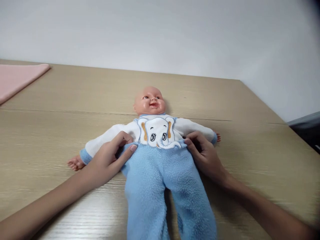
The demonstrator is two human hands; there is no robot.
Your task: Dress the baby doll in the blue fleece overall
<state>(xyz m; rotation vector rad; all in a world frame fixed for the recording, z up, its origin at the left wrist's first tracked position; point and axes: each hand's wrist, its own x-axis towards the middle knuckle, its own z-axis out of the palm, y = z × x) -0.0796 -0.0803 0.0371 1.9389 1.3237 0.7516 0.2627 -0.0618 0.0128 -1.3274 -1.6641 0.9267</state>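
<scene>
A baby doll (150, 101) lies on its back on a wooden table (50, 126), head away from me. It wears a white top with an elephant picture (157, 133) and light blue fleece trousers (163, 186). My left hand (111, 157) grips the trousers' waistband at the doll's right side, thumb on the fleece and fingers curled under. My right hand (205, 155) grips the waistband on the other side, fingers tucked at the doll's flank. The doll's arms stretch out sideways.
A folded pink cloth (17, 78) lies at the table's far left corner. A white wall rises behind the table. The table's right edge (292, 133) runs diagonally, with a dark object (308, 130) beyond it.
</scene>
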